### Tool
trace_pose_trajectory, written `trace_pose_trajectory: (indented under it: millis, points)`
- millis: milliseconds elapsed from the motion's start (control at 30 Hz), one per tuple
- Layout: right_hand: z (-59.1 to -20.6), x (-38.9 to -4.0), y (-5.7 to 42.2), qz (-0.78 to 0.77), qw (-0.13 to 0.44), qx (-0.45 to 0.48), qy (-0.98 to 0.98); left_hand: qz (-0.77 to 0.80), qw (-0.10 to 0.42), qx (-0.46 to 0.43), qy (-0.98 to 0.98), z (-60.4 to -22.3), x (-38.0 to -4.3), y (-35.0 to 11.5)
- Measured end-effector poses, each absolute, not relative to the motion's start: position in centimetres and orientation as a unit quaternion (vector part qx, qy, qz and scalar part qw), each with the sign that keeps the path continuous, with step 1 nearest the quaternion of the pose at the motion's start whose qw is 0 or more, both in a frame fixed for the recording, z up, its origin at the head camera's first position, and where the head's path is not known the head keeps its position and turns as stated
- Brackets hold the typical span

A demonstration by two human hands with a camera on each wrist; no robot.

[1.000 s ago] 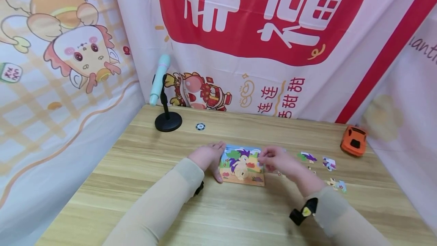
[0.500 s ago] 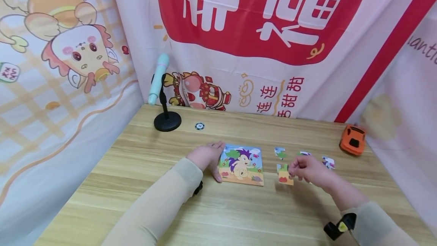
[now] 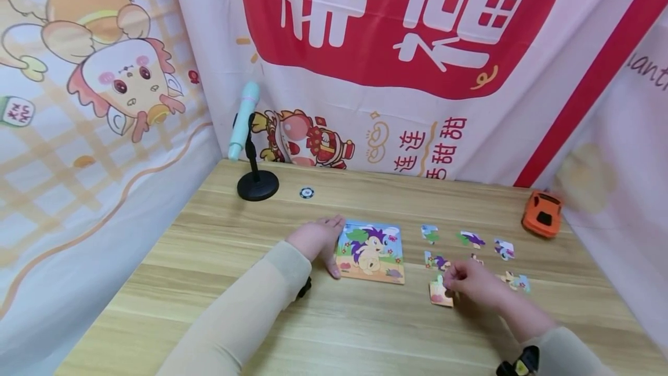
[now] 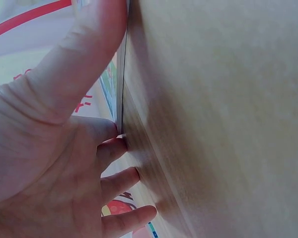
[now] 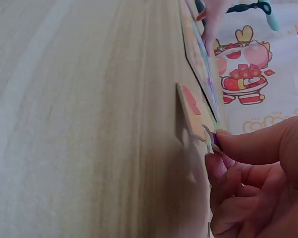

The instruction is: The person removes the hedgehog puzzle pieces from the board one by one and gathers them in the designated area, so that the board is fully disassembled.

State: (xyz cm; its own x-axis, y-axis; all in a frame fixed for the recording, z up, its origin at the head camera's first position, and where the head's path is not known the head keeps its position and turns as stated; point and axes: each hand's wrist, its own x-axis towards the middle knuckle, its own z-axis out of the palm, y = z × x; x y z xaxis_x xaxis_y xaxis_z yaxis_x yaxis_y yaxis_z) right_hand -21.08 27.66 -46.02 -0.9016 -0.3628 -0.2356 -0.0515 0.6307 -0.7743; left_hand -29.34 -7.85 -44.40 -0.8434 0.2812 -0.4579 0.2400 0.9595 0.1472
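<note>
A square puzzle board (image 3: 370,253) with a purple-haired hedgehog picture lies flat on the table. My left hand (image 3: 319,242) rests at its left side, thumb along the board's edge and fingers stretched out to the tabletop in the left wrist view (image 4: 64,144). To the right of the board, my right hand (image 3: 472,284) pinches a jigsaw puzzle piece (image 3: 440,295) between thumb and fingertips. This piece shows orange ground and a red shape; in the right wrist view the piece (image 5: 191,111) is tilted, close over the wood.
Several loose puzzle pieces (image 3: 472,239) lie right of the board, some partly behind my right hand. Farther back are an orange toy car (image 3: 542,214), a poker chip (image 3: 307,192) and a mint microphone (image 3: 244,120) on a black stand (image 3: 258,185). Printed cloths hang behind the table (image 3: 334,329).
My right hand has moved from the board's right edge out to the right, then toward the table's front, carrying the puzzle piece. The left hand stays at the board.
</note>
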Motion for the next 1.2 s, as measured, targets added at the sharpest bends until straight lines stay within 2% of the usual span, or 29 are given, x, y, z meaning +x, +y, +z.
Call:
trace_pose_trajectory:
  millis: [167, 433, 633, 900, 1200]
  points:
    - [-46.4, -21.0, 27.4, -0.391, 0.166, -0.106, 0.899, 0.043, 0.238, 0.141, 0.960, -43.4, -28.5, -7.9]
    - [-46.5, -21.5, 27.5, -0.365, 0.170, -0.049, 0.914, 0.046, 0.233, 0.146, 0.961, -43.1, -28.3, -8.0]
    - [-44.7, -22.7, 27.0, -0.365, 0.140, -0.077, 0.917, 0.035, 0.237, 0.144, 0.960, -43.0, -28.3, -7.9]
    - [-42.1, -23.6, 22.4, -0.359, 0.113, -0.136, 0.916, 0.029, 0.231, 0.144, 0.962, -43.7, -28.6, -8.0]
    - [-44.4, -24.0, 16.4, -0.379, 0.137, -0.189, 0.895, 0.015, 0.238, 0.137, 0.962, -44.3, -29.1, -7.9]
